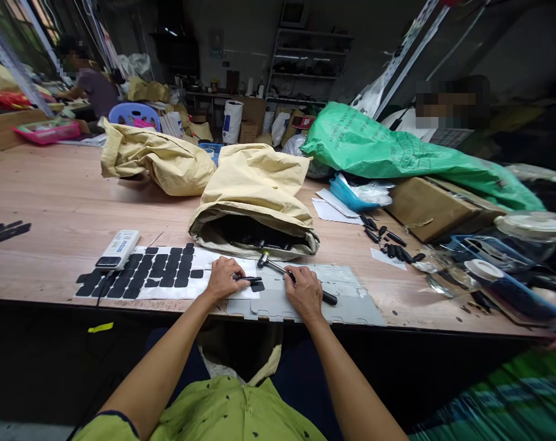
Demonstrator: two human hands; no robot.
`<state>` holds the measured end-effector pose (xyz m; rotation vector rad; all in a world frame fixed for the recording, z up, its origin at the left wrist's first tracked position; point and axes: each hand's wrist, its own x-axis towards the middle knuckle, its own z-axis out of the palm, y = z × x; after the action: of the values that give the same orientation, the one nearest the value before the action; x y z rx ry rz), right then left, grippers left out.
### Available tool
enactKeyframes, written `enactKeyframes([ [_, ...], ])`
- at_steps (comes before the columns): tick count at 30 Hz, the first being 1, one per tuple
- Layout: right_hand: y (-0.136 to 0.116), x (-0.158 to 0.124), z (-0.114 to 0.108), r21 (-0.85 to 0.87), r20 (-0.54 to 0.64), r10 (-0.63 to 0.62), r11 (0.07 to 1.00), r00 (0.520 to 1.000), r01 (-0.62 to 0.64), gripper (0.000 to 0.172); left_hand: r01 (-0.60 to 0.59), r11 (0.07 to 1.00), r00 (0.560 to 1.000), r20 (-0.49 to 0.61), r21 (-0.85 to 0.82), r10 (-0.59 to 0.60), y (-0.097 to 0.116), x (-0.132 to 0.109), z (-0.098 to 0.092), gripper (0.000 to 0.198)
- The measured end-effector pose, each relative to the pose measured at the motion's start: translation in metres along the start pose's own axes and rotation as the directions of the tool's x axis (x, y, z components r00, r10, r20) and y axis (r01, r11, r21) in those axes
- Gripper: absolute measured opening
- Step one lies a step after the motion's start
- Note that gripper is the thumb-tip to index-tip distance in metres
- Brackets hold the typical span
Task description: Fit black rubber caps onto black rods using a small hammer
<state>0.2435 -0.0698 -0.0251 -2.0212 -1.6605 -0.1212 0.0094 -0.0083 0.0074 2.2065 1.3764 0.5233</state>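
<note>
A long wooden table (pixel 52 184) fills a dim room, with a tall shelf (pixel 310 75) at the back and another person (pixel 97 89) at the far left. At the near edge, the left hand (pixel 225 277) pinches a small black piece (pixel 249 278) between finger and thumb. The piece is thin and points to the right, toward the other hand. One black square (pixel 258 286) lies just by its tip, nearer to the left hand than to the right.

The right hand (pixel 304 291) is curled around a hammer (pixel 277 266). The hammer lies on a slant: its head is up and to the left, just past the black piece, and its dark handle sticks out at the lower right. So the head sits in the gap between the two hands.

Under the right hand is a grey board (pixel 351 294). By the left hand, a white sheet (pixel 168 294) has many black squares (pixel 142 269) in rows, with a white box (pixel 122 245) at its far side. Behind the hammer, a tan bag (pixel 255 177) opens toward the person. Farther right are loose black bits (pixel 397 252) and a cardboard box (pixel 425 205)
</note>
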Motion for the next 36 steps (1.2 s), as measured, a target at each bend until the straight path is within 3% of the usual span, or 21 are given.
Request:
enactKeyframes([
  [3,0.000,0.000,0.000,-0.003,-0.002,0.001,1.000,1.000,-0.001,0.021,-0.038,0.998,0.996,0.075,-0.052,0.042,0.009,-0.018,-0.002,0.015],
  [7,0.000,-0.001,0.000,0.001,-0.014,-0.006,1.000,1.000,0.006,0.021,-0.206,0.972,0.963,0.150,-0.116,0.222,0.021,-0.061,0.006,0.016],
  [10,-0.001,-0.001,-0.001,0.001,-0.013,-0.007,1.000,1.000,0.007,0.021,-0.285,0.956,0.945,0.145,-0.073,0.293,0.024,-0.087,0.015,0.022],
  [12,-0.001,-0.002,-0.001,-0.006,-0.011,-0.008,1.000,1.000,0.008,0.021,-0.315,0.947,0.940,0.117,-0.057,0.320,0.026,-0.091,0.018,0.026],
  [15,-0.002,-0.001,-0.002,-0.017,-0.012,-0.002,1.000,1.000,0.002,0.021,-0.266,0.962,0.964,0.013,-0.065,0.267,0.033,-0.072,0.018,0.021],
  [17,-0.003,-0.001,-0.002,-0.022,-0.011,0.003,1.000,1.000,-0.003,0.020,-0.166,0.985,0.980,-0.115,-0.050,0.159,0.041,-0.044,0.015,0.017],
  [20,-0.003,0.000,-0.002,-0.021,-0.014,0.001,1.000,1.000,-0.002,0.020,0.011,0.999,0.963,-0.269,-0.033,-0.019,0.055,0.009,0.012,0.018],
  [23,-0.002,0.000,-0.002,-0.008,-0.017,-0.006,1.000,1.000,0.006,0.020,0.183,0.983,0.946,-0.268,-0.022,-0.182,0.064,0.057,0.012,0.033],
  [26,-0.001,0.000,-0.001,0.008,-0.019,-0.004,1.000,1.000,0.004,0.020,0.285,0.957,0.939,-0.219,0.057,-0.267,0.067,0.086,0.017,0.032],
  [30,-0.001,0.001,-0.002,0.016,-0.016,0.002,1.000,1.000,-0.002,0.019,0.286,0.953,0.936,-0.240,0.102,-0.256,0.064,0.087,0.021,0.020],
  [33,-0.001,0.001,-0.002,0.016,-0.011,0.007,1.000,1.000,-0.006,0.020,0.226,0.973,0.939,-0.278,0.057,-0.202,0.055,0.066,0.015,0.013],
  [36,-0.001,0.000,-0.001,0.012,-0.013,0.008,1.000,1.000,-0.008,0.024,0.104,0.994,0.970,-0.222,0.019,-0.098,0.039,0.035,0.008,0.011],
])
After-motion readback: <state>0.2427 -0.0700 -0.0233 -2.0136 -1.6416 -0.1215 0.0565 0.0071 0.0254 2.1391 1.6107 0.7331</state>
